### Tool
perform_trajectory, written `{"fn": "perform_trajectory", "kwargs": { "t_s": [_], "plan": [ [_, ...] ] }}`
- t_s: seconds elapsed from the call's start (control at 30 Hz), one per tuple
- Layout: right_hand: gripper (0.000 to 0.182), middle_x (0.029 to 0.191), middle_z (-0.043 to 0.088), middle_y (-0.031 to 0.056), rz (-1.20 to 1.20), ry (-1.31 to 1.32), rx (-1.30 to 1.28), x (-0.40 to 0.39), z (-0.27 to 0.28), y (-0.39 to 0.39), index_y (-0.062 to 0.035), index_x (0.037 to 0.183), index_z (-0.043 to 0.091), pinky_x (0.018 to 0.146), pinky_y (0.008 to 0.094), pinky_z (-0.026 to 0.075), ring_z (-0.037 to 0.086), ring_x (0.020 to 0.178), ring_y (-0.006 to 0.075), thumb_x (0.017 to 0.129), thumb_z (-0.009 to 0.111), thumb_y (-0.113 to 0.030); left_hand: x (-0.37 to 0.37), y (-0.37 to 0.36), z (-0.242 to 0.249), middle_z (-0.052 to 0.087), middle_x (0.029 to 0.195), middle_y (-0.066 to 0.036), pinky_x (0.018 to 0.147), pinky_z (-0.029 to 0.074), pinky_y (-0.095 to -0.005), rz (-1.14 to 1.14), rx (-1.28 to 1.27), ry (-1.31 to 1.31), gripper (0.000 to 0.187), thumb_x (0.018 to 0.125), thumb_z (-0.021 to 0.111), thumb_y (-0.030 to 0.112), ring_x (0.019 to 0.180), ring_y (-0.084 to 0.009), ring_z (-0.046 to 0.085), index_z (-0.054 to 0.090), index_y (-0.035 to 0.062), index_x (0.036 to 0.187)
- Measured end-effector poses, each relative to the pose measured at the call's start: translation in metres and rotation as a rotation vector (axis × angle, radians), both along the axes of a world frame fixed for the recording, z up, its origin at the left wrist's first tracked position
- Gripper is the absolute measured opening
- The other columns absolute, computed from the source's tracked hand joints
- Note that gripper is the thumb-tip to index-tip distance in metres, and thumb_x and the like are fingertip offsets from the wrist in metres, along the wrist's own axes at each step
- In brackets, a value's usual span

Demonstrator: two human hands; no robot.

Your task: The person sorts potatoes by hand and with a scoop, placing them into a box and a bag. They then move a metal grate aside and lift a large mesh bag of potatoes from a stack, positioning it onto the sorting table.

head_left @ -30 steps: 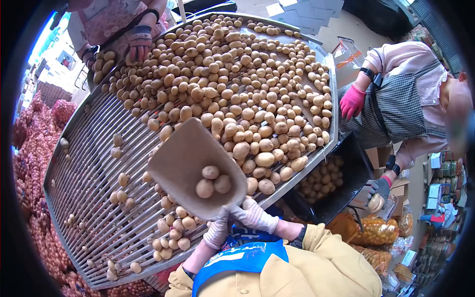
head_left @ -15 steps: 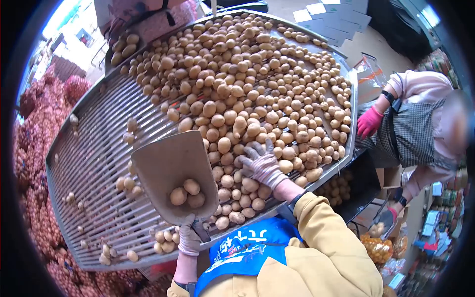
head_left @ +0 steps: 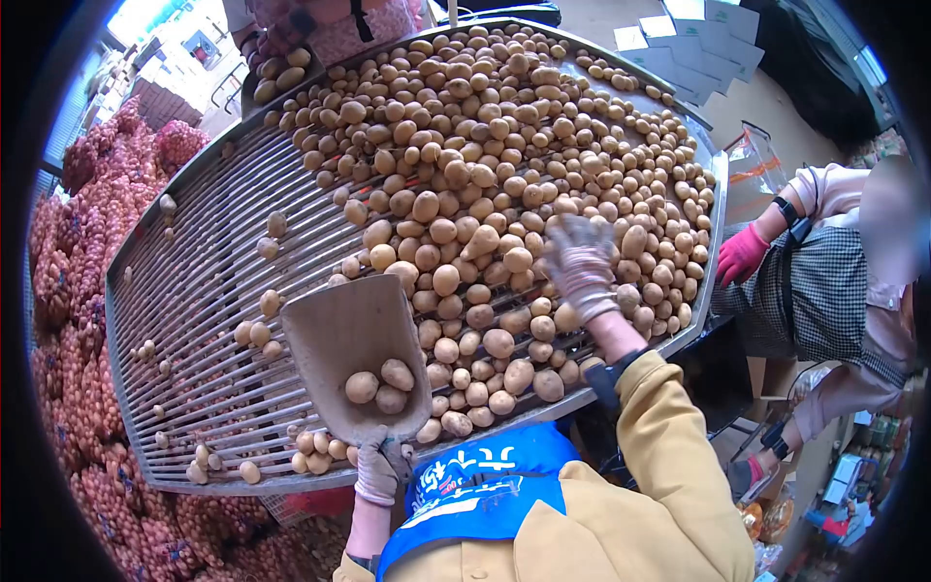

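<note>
My left hand (head_left: 380, 468), in a pale glove, is wrapped round the handle of a scoop (head_left: 344, 325) at the near edge of the slatted sorting table. The scoop rests tilted over the slats with three potatoes (head_left: 391, 400) in its bowl. Out over the heap of potatoes (head_left: 456, 175) is my right hand (head_left: 584, 260), gloved too. Its fingers look stretched out and somewhat blurred by motion, touching or just above the potatoes, with nothing seen in its grasp. Loose potatoes lie between the scoop and this hand.
The metal slats (head_left: 218, 320) on the left carry a few scattered potatoes. Red net sacks (head_left: 87, 359) are piled beyond the left rim. A co-worker with a pink glove (head_left: 742, 254) stands at the right edge; another person is at the far side. Flat cardboard (head_left: 693, 53) lies behind.
My right hand has swept right and away from me over the potatoes, baring some slats behind it. My left hand still grips the scoop. The view has shifted slightly.
</note>
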State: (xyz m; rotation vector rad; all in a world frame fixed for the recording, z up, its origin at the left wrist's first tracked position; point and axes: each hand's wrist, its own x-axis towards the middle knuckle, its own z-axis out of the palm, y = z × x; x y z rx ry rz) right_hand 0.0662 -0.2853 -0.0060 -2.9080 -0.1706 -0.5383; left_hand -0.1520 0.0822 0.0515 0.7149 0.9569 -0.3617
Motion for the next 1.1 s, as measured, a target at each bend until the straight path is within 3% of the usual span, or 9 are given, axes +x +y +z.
{"fn": "perform_trajectory", "kwargs": {
  "t_s": [0.17,0.37,0.5,0.7,0.8,0.9,0.97,1.0,1.1],
  "plan": [
    [0.046,0.136,0.052,0.0079,0.509,0.182,-0.035,0.023,-0.017,0.049,-0.0322,0.127,0.057,0.114,0.0543,0.020,0.043,0.131,0.0306,0.082,0.064,-0.031,-0.004,0.002,-0.006,0.059,0.079,-0.005,0.056,0.048,-0.0345,-0.056,0.006,0.024,0.023,0.087,0.058,0.026,0.060,-0.0198,0.055,0.055,0.0101,0.104],
    [0.053,0.130,0.053,0.0103,0.070,-0.001,0.002,0.048,-0.002,-0.004,-0.0189,0.125,0.057,0.103,0.0493,0.031,0.047,0.121,0.0307,0.076,0.073,-0.032,-0.016,0.016,-0.040,0.059,0.089,-0.005,0.053,0.047,-0.0327,-0.047,-0.097,0.086,0.024,0.087,0.058,0.023,0.062,-0.0196,0.054,0.053,0.0108,0.108],
    [0.039,0.106,0.061,0.0082,0.360,0.336,0.009,-0.007,0.006,0.019,-0.0172,0.111,0.059,0.087,0.0428,0.046,0.059,0.103,0.0275,0.074,0.070,-0.025,-0.007,0.003,-0.029,0.059,0.087,-0.006,0.048,0.046,-0.0315,-0.157,0.024,0.047,0.022,0.089,0.056,0.021,0.060,-0.0195,0.055,0.053,0.0098,0.108],
    [0.027,0.111,0.058,0.0103,0.317,0.417,-0.205,-0.014,-0.030,0.039,-0.0165,0.105,0.063,0.083,0.0425,0.049,0.060,0.100,0.0307,0.079,0.067,-0.020,0.003,-0.001,-0.028,0.058,0.077,-0.009,0.045,0.046,-0.0325,-0.251,0.070,-0.003,0.021,0.089,0.058,0.020,0.050,-0.0205,0.054,0.053,0.0077,0.105],
    [0.038,0.110,0.059,0.0136,0.132,0.432,0.220,-0.023,-0.015,0.041,-0.0182,0.117,0.060,0.084,0.0443,0.050,0.059,0.097,0.0337,0.081,0.069,-0.026,0.011,-0.013,-0.003,0.058,0.077,-0.007,0.042,0.047,-0.0296,-0.317,0.191,-0.066,0.023,0.088,0.059,0.014,0.049,-0.0190,0.055,0.051,0.0069,0.109],
    [0.039,0.110,0.060,0.0140,0.415,0.158,0.584,-0.039,0.035,0.065,-0.0116,0.116,0.060,0.081,0.0405,0.051,0.062,0.094,0.0321,0.082,0.072,-0.028,0.014,-0.013,-0.012,0.059,0.079,-0.008,0.042,0.047,-0.0295,-0.395,0.176,-0.024,0.027,0.088,0.059,0.014,0.049,-0.0185,0.055,0.050,0.0067,0.113],
    [0.046,0.109,0.060,0.0141,0.427,0.499,0.783,-0.046,0.069,0.076,-0.0145,0.121,0.058,0.084,0.0422,0.050,0.061,0.097,0.0318,0.079,0.075,-0.024,0.016,-0.014,-0.020,0.061,0.081,-0.008,0.042,0.047,-0.0295,-0.430,0.129,-0.048,0.030,0.088,0.059,0.015,0.049,-0.0185,0.055,0.049,0.0062,0.115],
    [0.046,0.110,0.062,0.0145,0.459,0.169,0.796,-0.031,0.040,0.072,-0.0129,0.120,0.059,0.083,0.0405,0.051,0.062,0.095,0.0319,0.079,0.075,-0.024,0.017,-0.017,-0.015,0.062,0.081,-0.009,0.041,0.047,-0.0288,-0.447,0.119,-0.056,0.028,0.087,0.059,0.015,0.049,-0.0184,0.056,0.052,0.0058,0.112],
    [0.039,0.114,0.063,0.0163,-0.038,0.227,0.626,0.021,-0.003,0.026,-0.0080,0.122,0.059,0.091,0.0387,0.049,0.060,0.106,0.0335,0.086,0.066,-0.022,0.012,-0.015,-0.023,0.063,0.081,-0.009,0.042,0.047,-0.0278,-0.459,0.104,-0.038,0.023,0.086,0.058,0.013,0.050,-0.0174,0.056,0.056,0.0055,0.107]
  ]
}}
